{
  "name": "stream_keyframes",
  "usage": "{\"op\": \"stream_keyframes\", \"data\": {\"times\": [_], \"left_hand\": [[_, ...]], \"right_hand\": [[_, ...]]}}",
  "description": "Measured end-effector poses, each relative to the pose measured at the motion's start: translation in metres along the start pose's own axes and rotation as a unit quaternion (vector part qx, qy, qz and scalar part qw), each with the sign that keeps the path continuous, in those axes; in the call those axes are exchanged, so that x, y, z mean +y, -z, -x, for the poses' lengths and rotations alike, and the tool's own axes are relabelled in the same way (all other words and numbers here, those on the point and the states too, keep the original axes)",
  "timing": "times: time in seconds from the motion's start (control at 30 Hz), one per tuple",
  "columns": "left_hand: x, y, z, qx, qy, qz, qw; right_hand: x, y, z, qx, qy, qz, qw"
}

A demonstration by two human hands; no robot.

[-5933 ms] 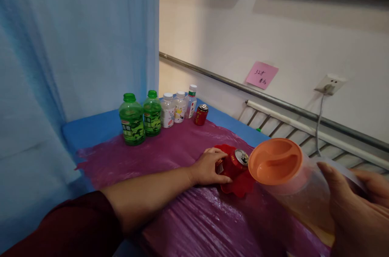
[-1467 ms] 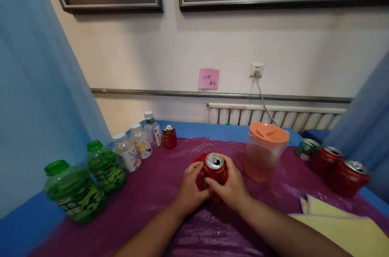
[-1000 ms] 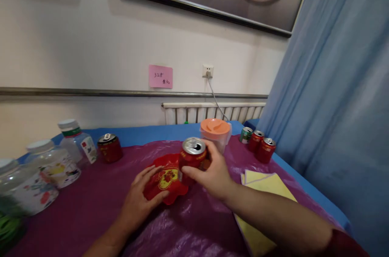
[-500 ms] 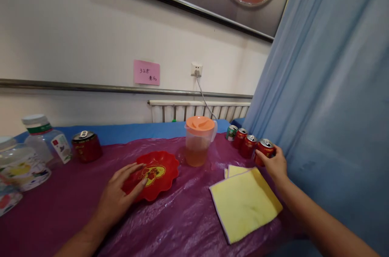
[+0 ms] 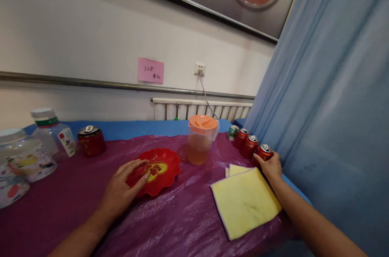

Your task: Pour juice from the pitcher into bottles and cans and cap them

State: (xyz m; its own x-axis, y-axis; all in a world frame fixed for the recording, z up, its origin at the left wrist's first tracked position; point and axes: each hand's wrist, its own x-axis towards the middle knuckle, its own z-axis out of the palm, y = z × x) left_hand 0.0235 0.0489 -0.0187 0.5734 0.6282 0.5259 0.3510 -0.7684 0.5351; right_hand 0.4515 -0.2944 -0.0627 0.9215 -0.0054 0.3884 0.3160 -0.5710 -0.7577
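Can (image 5: 264, 150) is grasped upright by right hand (image 5: 272, 166) near worktop's (image 5: 130, 128) right edge, presumably against tipping, while red dish (image 5: 165, 171) is bracketed by loose, unclenched left hand (image 5: 122, 182).

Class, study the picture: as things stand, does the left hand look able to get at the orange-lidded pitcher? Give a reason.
Probably yes: the left hand seems to hold nothing, and the pitcher stands just past the red dish, which looks low enough to reach over.

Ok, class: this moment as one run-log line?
left hand: open, at red scalloped plate | right hand: around red drink can | lidded pitcher: upright
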Motion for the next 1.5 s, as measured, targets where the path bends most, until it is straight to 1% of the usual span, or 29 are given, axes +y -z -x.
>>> {"op": "stream_keyframes", "data": {"times": [0.07, 0.13, 0.2, 0.23, 0.27, 0.3, 0.33, 0.4, 0.43, 0.5, 0.57, 0.63, 0.7, 0.77, 0.83, 0.9, 0.97, 1.03, 1.07, 1.1, 1.23, 1.27, 1.3, 1.37, 1.4, 1.43, 1.5], "left_hand": [[0.001, -0.001, 0.001, 0.001, 0.002, 0.002, 1.000], [0.003, -0.001, 0.003, 0.003, 0.003, 0.005, 1.000], [0.004, -0.002, 0.004, 0.002, 0.001, 0.010, 1.000], [0.005, -0.002, 0.005, 0.001, 0.000, 0.013, 1.000], [0.006, -0.002, 0.006, 0.000, -0.001, 0.016, 1.000], [0.007, -0.002, 0.007, -0.001, -0.001, 0.019, 1.000], [0.008, -0.002, 0.007, -0.001, 0.000, 0.022, 1.000], [0.010, -0.002, 0.008, -0.001, 0.001, 0.026, 1.000], [0.011, -0.002, 0.009, -0.003, 0.002, 0.027, 1.000], [0.012, -0.002, 0.009, -0.007, 0.002, 0.030, 1.000], [0.013, -0.002, 0.009, -0.008, 0.002, 0.033, 0.999], [0.014, -0.002, 0.010, -0.007, 0.002, 0.040, 0.999], [0.014, -0.002, 0.010, -0.009, 0.004, 0.049, 0.999], [0.015, -0.002, 0.010, -0.010, 0.006, 0.057, 0.998], [0.016, -0.001, 0.010, -0.009, 0.007, 0.061, 0.998], [0.017, -0.001, 0.010, -0.008, 0.006, 0.062, 0.998], [0.018, -0.001, 0.010, -0.006, 0.006, 0.065, 0.998], [0.019, -0.002, 0.010, -0.005, 0.006, 0.069, 0.998], [0.019, -0.002, 0.010, -0.004, 0.006, 0.072, 0.997], [0.019, -0.002, 0.011, -0.004, 0.006, 0.074, 0.997], [0.017, -0.003, 0.012, -0.002, 0.003, 0.085, 0.996], [0.017, -0.004, 0.012, -0.002, 0.004, 0.088, 0.996], [0.016, -0.005, 0.012, -0.002, 0.005, 0.090, 0.996], [0.015, -0.006, 0.013, 0.000, 0.008, 0.096, 0.995], [0.015, -0.006, 0.013, 0.001, 0.009, 0.099, 0.995], [0.015, -0.007, 0.013, 0.002, 0.011, 0.103, 0.995], [0.016, -0.006, 0.014, 0.009, 0.018, 0.110, 0.994]], "right_hand": [[-0.005, 0.005, 0.002, 0.016, 0.021, 0.002, 1.000], [-0.012, 0.013, 0.011, 0.049, 0.040, 0.004, 0.998], [-0.019, 0.024, 0.030, 0.062, 0.078, -0.009, 0.995], [-0.021, 0.030, 0.044, 0.044, 0.113, -0.023, 0.992], [-0.024, 0.036, 0.061, 0.007, 0.163, -0.043, 0.986], [-0.026, 0.043, 0.079, -0.052, 0.220, -0.062, 0.972], [-0.027, 0.051, 0.098, -0.127, 0.275, -0.067, 0.951], [-0.029, 0.065, 0.134, -0.252, 0.351, -0.039, 0.901], [-0.029, 0.072, 0.148, -0.292, 0.376, -0.016, 0.879], [-0.026, 0.084, 0.165, -0.332, 0.401, 0.032, 0.854], [-0.022, 0.094, 0.167, -0.342, 0.405, 0.068, 0.845], [-0.017, 0.099, 0.160, -0.351, 0.406, 0.091, 0.839], [-0.013, 0.098, 0.150, -0.363, 0.410, 0.103, 0.830], [-0.011, 0.094, 0.141, -0.366, 0.410, 0.107, 0.829], [-0.013, 0.088, 0.133, -0.345, 0.394, 0.103, 0.846], [-0.020, 0.083, 0.126, -0.296, 0.377, 0.086, 0.874], [-0.030, 0.082, 0.121, -0.234, 0.379, 0.060, 0.893], [-0.042, 0.084, 0.122, -0.198, 0.402, 0.037, 0.893], [-0.049, 0.085, 0.126, -0.198, 0.416, 0.028, 0.887], [-0.056, 0.086, 0.132, -0.212, 0.430, 0.019, 0.877], [-0.083, 0.089, 0.164, -0.318, 0.474, -0.010, 0.821], [-0.092, 0.089, 0.170, -0.328, 0.478, -0.021, 0.815], [-0.102, 0.088, 0.173, -0.326, 0.479, -0.035, 0.814], [-0.129, 0.082, 0.174, -0.308, 0.476, -0.083, 0.819], [-0.146, 0.076, 0.173, -0.302, 0.477, -0.114, 0.818], [-0.164, 0.068, 0.173, -0.305, 0.481, -0.150, 0.808], [-0.203, 0.048, 0.177, -0.325, 0.495, -0.223, 0.774]]}}
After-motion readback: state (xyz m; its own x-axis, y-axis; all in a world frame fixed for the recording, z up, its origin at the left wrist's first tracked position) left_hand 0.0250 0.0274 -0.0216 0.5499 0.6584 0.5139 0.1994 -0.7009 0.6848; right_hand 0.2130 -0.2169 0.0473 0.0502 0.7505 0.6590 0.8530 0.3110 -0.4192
